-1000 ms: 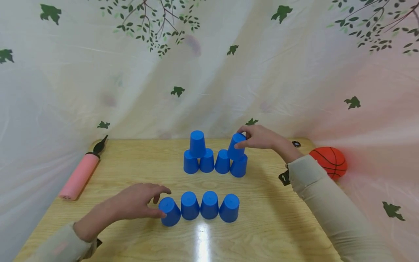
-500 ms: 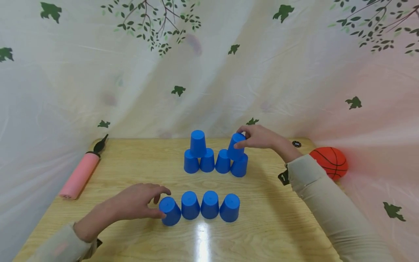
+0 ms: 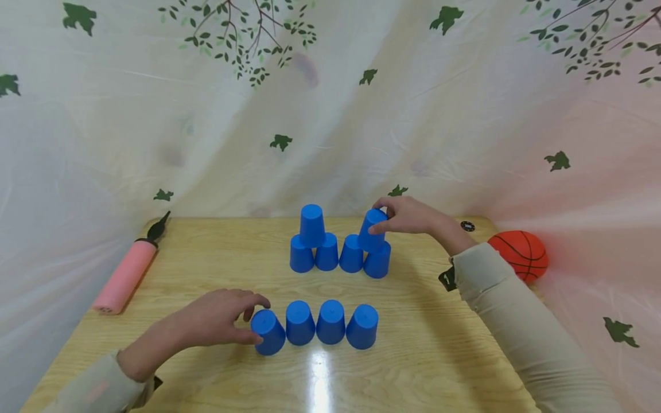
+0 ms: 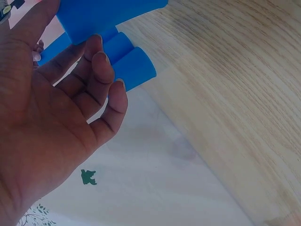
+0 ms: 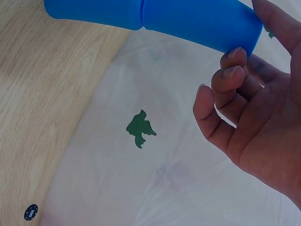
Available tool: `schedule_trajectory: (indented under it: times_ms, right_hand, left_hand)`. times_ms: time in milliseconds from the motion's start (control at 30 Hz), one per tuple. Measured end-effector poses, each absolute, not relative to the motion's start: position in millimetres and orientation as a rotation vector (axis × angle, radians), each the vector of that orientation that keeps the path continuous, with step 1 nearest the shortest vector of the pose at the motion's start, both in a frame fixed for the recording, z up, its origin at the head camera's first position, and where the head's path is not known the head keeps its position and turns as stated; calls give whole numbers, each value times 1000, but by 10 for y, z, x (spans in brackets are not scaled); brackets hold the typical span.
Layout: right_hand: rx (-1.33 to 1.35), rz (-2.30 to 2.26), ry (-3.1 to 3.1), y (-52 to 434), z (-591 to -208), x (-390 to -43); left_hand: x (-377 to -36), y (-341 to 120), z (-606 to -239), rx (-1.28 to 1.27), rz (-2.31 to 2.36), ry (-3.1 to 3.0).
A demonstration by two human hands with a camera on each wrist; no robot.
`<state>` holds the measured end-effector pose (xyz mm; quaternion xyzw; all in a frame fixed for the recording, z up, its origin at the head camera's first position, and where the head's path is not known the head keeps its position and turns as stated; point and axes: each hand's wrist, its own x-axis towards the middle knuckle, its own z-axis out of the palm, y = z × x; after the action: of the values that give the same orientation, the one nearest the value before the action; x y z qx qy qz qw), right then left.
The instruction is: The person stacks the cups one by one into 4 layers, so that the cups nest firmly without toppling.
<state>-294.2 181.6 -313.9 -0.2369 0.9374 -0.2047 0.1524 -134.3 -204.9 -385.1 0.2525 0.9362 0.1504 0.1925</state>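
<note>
All the blue plastic cups stand upside down on the wooden table. With thumb and fingers, my left hand [image 3: 219,318] holds the leftmost cup [image 3: 268,332] of the front row, which leans slightly. Three more cups, the nearest being this cup [image 3: 300,324], continue that row to the right. Farther back, my right hand [image 3: 408,217] grips the top of an upper cup [image 3: 370,234] that straddles two lower ones, including the right lower cup [image 3: 377,261]. Beside it another upper cup [image 3: 312,226] rests on its own pair. The right wrist view shows fingertips at the gripped cup's [image 5: 202,23] base.
A pink hand pump [image 3: 126,275] lies at the left of the table [image 3: 222,246]. On the right are an orange basketball [image 3: 521,255], a black poker chip [image 3: 467,226] and a black card-like piece [image 3: 448,279]. A leaf-printed curtain [image 3: 217,132] hangs behind.
</note>
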Motion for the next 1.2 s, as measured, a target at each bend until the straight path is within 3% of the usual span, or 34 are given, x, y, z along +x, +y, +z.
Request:
schedule_trajectory:
  times_ms: [1200]
  right_hand:
    - [-690,-579,2773,2153,-3085,-2762]
  left_hand:
    - [-1347,-2036,-3838,729,396,2636]
